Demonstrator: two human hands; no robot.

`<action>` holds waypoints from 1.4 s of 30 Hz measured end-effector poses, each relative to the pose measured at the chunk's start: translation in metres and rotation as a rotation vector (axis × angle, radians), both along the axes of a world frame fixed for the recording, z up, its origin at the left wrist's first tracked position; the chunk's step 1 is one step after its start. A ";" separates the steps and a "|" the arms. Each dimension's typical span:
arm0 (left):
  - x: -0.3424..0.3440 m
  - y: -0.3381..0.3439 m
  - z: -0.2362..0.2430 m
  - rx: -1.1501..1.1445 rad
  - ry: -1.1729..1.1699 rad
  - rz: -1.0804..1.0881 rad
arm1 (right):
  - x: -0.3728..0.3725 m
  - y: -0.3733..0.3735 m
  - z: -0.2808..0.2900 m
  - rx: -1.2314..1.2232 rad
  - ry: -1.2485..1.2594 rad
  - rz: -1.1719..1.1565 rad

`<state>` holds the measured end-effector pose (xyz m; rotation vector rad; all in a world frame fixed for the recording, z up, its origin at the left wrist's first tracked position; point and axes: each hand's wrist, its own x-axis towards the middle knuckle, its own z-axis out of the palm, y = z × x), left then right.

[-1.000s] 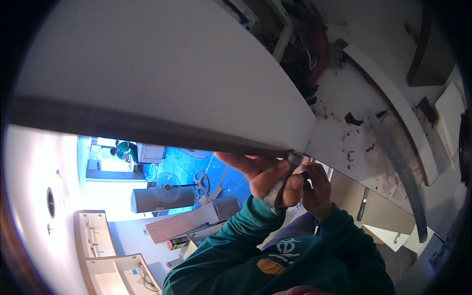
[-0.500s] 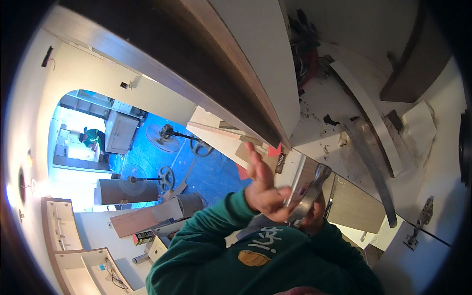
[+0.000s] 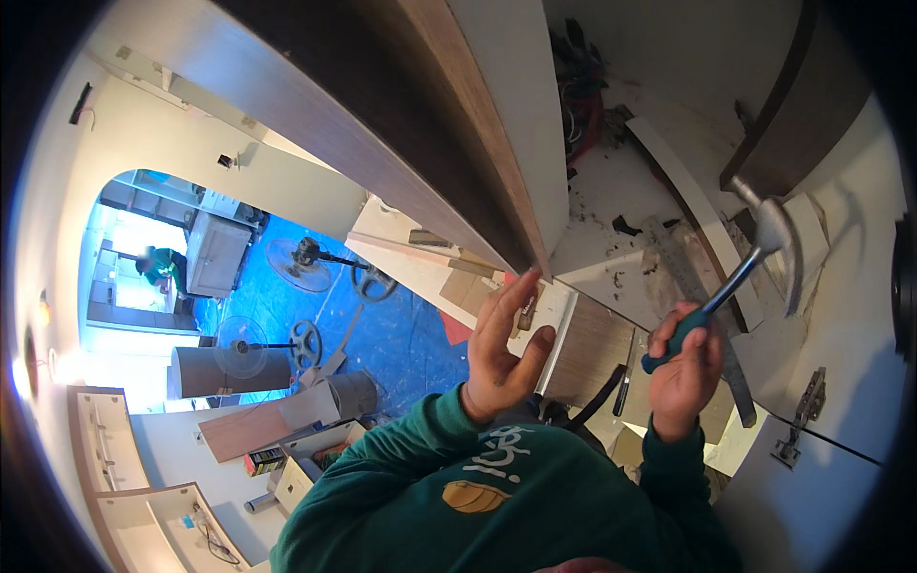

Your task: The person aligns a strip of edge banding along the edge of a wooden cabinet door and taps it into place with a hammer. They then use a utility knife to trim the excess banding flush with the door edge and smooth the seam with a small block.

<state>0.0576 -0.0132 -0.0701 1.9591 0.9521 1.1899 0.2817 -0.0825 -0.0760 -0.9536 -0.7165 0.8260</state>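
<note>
**Two hands up at the panel's corner, hammer raised**

Two hands at work here. Our right hand (image 3: 680,368) is clenched around the teal grip of a hammer (image 3: 755,250), head lifted up and to the right, well apart from the wood. Our left hand (image 3: 504,349) is released, fingers spread, palm just beside the lower corner of the big wood panel (image 3: 458,124), holding nothing that we can see.

The risk, as we judge it: the left fingers sit close to that corner, so a blow swung there could catch them, or glance off the thin edge.

Beyond the hands, a metal ruler (image 3: 695,296) lies among offcuts on the littered white tabletop (image 3: 611,205). Room is tight on the right, where a dark curved board (image 3: 812,105) crowds the hammer head; leftward, the blue floor (image 3: 401,334) lies open.
</note>
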 end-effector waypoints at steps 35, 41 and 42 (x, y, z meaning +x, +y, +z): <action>0.035 -0.012 0.023 -0.239 -0.279 -0.040 | 0.050 0.018 -0.005 0.043 0.378 0.134; 0.028 -0.008 0.026 -0.229 -0.194 -0.091 | 0.051 0.018 -0.004 0.040 0.390 0.117; 0.024 -0.006 0.026 -0.237 -0.193 -0.112 | 0.050 0.019 -0.001 0.029 0.371 0.100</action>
